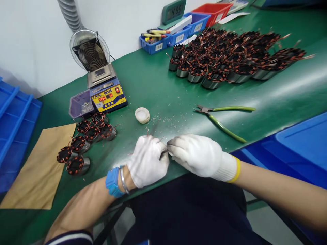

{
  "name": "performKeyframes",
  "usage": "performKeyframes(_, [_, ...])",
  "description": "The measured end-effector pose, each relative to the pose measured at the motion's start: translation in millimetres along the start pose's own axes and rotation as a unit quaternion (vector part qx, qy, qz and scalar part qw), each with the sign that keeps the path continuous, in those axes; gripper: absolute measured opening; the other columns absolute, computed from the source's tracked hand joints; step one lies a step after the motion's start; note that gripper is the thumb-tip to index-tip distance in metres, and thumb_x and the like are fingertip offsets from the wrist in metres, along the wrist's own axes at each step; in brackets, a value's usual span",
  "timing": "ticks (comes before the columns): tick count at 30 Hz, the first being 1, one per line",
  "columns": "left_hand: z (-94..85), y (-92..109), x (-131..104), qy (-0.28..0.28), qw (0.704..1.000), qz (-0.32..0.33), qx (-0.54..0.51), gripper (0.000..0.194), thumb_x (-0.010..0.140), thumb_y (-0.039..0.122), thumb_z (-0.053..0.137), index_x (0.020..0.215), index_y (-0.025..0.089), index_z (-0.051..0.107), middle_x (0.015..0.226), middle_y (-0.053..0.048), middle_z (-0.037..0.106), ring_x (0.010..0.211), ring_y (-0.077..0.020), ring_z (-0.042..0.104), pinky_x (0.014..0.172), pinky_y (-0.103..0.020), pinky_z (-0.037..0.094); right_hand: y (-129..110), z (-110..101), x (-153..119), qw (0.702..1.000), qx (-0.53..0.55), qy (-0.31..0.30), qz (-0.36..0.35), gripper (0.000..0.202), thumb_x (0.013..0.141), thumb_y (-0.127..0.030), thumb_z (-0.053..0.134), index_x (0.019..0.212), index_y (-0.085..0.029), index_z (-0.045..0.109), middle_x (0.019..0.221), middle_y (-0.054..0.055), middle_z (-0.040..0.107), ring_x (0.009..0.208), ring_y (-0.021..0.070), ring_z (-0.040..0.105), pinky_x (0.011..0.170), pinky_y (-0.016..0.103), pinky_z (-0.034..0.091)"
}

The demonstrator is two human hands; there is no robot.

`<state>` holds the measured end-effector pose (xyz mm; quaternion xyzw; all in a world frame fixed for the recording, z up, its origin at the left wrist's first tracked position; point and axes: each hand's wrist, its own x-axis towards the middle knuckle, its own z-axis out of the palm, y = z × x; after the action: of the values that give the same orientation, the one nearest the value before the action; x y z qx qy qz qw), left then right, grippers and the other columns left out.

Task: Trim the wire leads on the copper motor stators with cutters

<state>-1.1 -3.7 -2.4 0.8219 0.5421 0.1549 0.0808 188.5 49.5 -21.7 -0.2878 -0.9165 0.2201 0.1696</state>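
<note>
My left hand (149, 161), in a white glove, is closed near the table's front edge; thin copper wire ends stick out beside it, and the thing inside is mostly hidden. Touching or almost touching it, my right hand (195, 154) has its gloved fingers pressed together, and what they pinch is too small to make out. Beyond the hands lies a small round white dish (142, 115). Green-handled cutters (221, 123) rest with handles spread, to the right. Several wound coil rings (78, 165) stand at the left.
A soldering pot unit (108, 97) with a fan stands back left, beside brown paper (38, 166). Many coil rings (214, 79) fill the back right. Blue bins (155, 47), a red bin (212, 12) and a clock (174, 12) line the wall. Wire scraps dot the green table (153, 85).
</note>
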Motion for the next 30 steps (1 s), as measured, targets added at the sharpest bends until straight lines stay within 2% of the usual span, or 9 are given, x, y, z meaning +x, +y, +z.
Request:
performKeyframes(3, [-1.0,0.4,-0.7,-0.012,1.000,-0.007,-0.003,0.017,0.087,0.017,0.054,0.073,0.020,0.062,0.075,-0.005,0.066,0.079,-0.0218,0.059,0.079,-0.038,0.047,-8.8,1.4,3.7,0.976,0.155,-0.066,0.136,0.023,0.094,-0.025,0.044,0.083,-0.020,0.064,0.065,0.002,0.070,0.058,0.0176,0.065,0.055,0.027,0.047])
performKeyframes(6, [-2.7,1.9,-0.2,-0.024,1.000,-0.005,-0.008,0.018,0.088,0.017,0.053,0.072,0.020,0.062,0.075,-0.005,0.067,0.078,-0.0214,0.059,0.078,-0.038,0.047,-8.0,-2.1,2.5,0.969,0.155,-0.097,0.164,0.021,0.093,-0.027,0.046,0.087,-0.021,0.065,0.067,0.001,0.071,0.058,0.0173,0.066,0.055,0.026,0.049])
performKeyframes(10, [-2.9,2.7,0.7,-0.020,1.000,0.001,-0.015,0.017,0.086,0.016,0.053,0.072,0.021,0.061,0.074,-0.005,0.066,0.077,-0.0215,0.059,0.078,-0.038,0.046,4.4,-8.3,-2.8,0.995,-0.067,0.011,-0.069,0.025,0.092,-0.022,0.051,0.104,-0.017,0.072,0.106,0.015,0.076,0.092,0.0287,0.071,0.084,0.044,0.054])
performKeyframes(12, [-2.3,2.5,0.6,-0.018,1.000,0.000,-0.016,0.017,0.086,0.016,0.053,0.072,0.020,0.061,0.073,-0.005,0.066,0.076,-0.0217,0.059,0.077,-0.038,0.046,5.6,-8.3,-3.0,0.992,-0.048,-0.005,-0.115,0.028,0.091,-0.016,0.048,0.103,-0.017,0.073,0.108,0.016,0.076,0.096,0.0296,0.071,0.091,0.048,0.053])
performKeyframes(19, [-3.3,1.5,-0.9,-0.019,1.000,0.007,-0.014,0.016,0.086,0.017,0.053,0.073,0.020,0.062,0.075,-0.005,0.066,0.078,-0.0215,0.059,0.079,-0.038,0.047,-11.9,-0.1,1.0,0.945,0.239,-0.111,0.192,0.030,0.099,-0.028,0.038,0.084,-0.020,0.062,0.060,0.001,0.068,0.051,0.0155,0.063,0.051,0.025,0.049])
performKeyframes(21, [-3.7,1.5,-0.6,-0.020,1.000,0.009,-0.015,0.016,0.086,0.017,0.054,0.072,0.020,0.061,0.074,-0.005,0.066,0.077,-0.0210,0.059,0.078,-0.038,0.047,-8.6,-3.1,-0.1,0.969,0.167,-0.088,0.156,0.024,0.096,-0.030,0.046,0.086,-0.019,0.065,0.074,0.005,0.073,0.062,0.0185,0.068,0.058,0.029,0.052])
performKeyframes(23, [-3.6,1.7,0.0,-0.022,1.000,0.010,-0.011,0.017,0.085,0.016,0.053,0.070,0.021,0.059,0.073,-0.005,0.065,0.075,-0.0205,0.058,0.077,-0.037,0.047,-1.6,-7.3,-1.8,1.000,0.007,-0.020,0.013,0.021,0.092,-0.027,0.051,0.097,-0.019,0.070,0.096,0.012,0.076,0.080,0.0238,0.071,0.074,0.037,0.056])
performKeyframes(26, [-3.3,2.1,0.5,-0.016,1.000,0.010,-0.008,0.019,0.085,0.015,0.052,0.068,0.021,0.059,0.070,-0.004,0.063,0.074,-0.0206,0.058,0.076,-0.037,0.047,5.9,-10.7,-2.8,0.977,-0.123,0.018,-0.173,0.031,0.090,-0.015,0.046,0.108,-0.017,0.072,0.109,0.016,0.075,0.094,0.0279,0.070,0.093,0.048,0.052])
performKeyframes(30, [-3.9,2.8,0.5,-0.019,1.000,0.012,-0.018,0.017,0.085,0.015,0.053,0.070,0.020,0.061,0.072,-0.005,0.065,0.076,-0.0209,0.058,0.077,-0.038,0.047,-0.6,-7.0,0.0,0.999,0.023,-0.042,-0.017,0.023,0.090,-0.023,0.048,0.091,-0.018,0.070,0.090,0.012,0.076,0.080,0.0246,0.071,0.078,0.040,0.056])
